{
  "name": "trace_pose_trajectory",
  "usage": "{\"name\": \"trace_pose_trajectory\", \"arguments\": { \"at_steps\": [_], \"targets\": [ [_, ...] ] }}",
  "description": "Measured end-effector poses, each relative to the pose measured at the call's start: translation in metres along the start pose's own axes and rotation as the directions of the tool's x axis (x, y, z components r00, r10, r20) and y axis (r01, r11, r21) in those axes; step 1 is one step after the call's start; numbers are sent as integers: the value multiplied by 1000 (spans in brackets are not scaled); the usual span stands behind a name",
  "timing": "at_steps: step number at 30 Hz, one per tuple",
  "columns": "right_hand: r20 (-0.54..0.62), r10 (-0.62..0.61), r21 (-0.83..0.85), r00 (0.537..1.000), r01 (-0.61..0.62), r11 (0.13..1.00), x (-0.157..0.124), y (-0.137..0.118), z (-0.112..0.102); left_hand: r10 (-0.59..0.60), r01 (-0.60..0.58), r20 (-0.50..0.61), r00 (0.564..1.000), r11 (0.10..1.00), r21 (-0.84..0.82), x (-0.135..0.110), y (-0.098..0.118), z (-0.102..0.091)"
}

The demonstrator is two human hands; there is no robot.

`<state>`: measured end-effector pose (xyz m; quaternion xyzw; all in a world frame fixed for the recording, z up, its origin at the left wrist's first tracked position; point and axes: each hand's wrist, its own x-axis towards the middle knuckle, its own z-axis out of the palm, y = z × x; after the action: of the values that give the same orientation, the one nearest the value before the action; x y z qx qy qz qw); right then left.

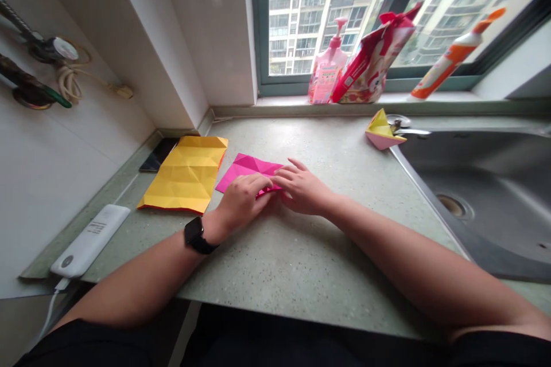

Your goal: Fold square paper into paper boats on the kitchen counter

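A creased sheet of pink origami paper [241, 167] lies on the countertop in front of me, its near edge lifted and folded over. My left hand [245, 200], with a black watch on the wrist, is closed on that near edge between thumb and fingers. Beside it, almost touching, my right hand [303, 188] grips the right part of the same edge, one finger raised off the paper. The fingers cover the fold and the sheet's right corner.
Left of the pink sheet lies creased yellow paper [185, 175], partly over a dark flat object [158, 155]. A white power bank [91, 239] sits at the left edge. A folded yellow-and-pink paper piece [382, 132] stands by the sink [482, 183]. Bottles and a red bag [374, 63] line the windowsill.
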<state>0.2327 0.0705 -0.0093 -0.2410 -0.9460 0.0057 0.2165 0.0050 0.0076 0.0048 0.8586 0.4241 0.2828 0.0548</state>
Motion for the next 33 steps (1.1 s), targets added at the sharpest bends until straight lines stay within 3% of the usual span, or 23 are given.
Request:
{"name": "trace_pose_trajectory", "arguments": {
  "at_steps": [4,9,17,23,33],
  "targets": [
    [124,4,54,992,-11,999,-1,7,12,32,-36,106,994,999,37,-11,-10,-7],
    [117,13,82,993,-23,996,-3,15,6,102,-115,270,957,993,32,-22,-30,-15],
    [138,-42,208,990,12,978,-10,27,-3,153,-122,389,909,987,-103,-29,-45,-12],
    [209,-58,305,976,-9,952,-6,20,-5,139,-78,402,905,983,-163,-34,-50,-24],
    [178,-50,327,983,-11,945,-7,22,-10,182,-116,406,895,976,-182,-36,-49,-29]
  ]
}}
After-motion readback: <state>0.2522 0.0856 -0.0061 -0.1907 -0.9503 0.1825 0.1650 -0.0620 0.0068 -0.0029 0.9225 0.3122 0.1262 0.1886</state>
